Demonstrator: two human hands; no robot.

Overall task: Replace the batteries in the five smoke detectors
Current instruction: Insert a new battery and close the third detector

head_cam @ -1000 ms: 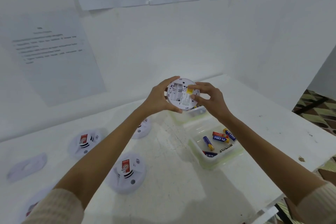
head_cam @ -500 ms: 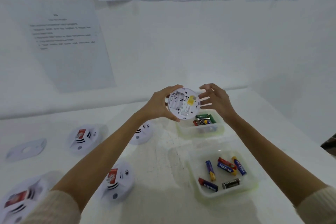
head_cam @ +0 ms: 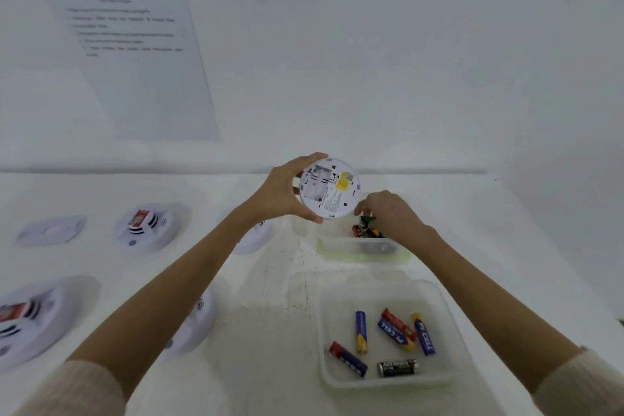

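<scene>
white smoke detector (head_cam: 329, 191), underside up, gripped by left hand (head_cam: 280, 194); right hand (head_cam: 388, 213) at batteries (head_cam: 366, 231) in tray (head_cam: 364, 251) toward far edge of bench (head_cam: 270, 314); its grasp cannot be determined.

A white table (head_cam: 270, 341), scuffed and scratched in the middle, carries everything here. Take the clear plastic tray (head_cam: 385, 380) near the front edge as the marker; it holds loose batteries (head_cam: 395, 334). Just beyond it sits a smaller clear tub (head_cam: 363, 251) with a greenish rim. Left of the tray lies a white smoke detector (head_cam: 197, 324), partly hidden. Beyond that one and still left of the tray lies a second detector (head_cam: 256, 241), also half covered. Well left of the tray is a red-labelled smoke detector (head_cam: 147, 228), face up, with a flat round mounting plate (head_cam: 50, 229) past it. Farthest left, at the picture's edge, lies a blurred detector (head_cam: 30, 317) with a red label.
</scene>
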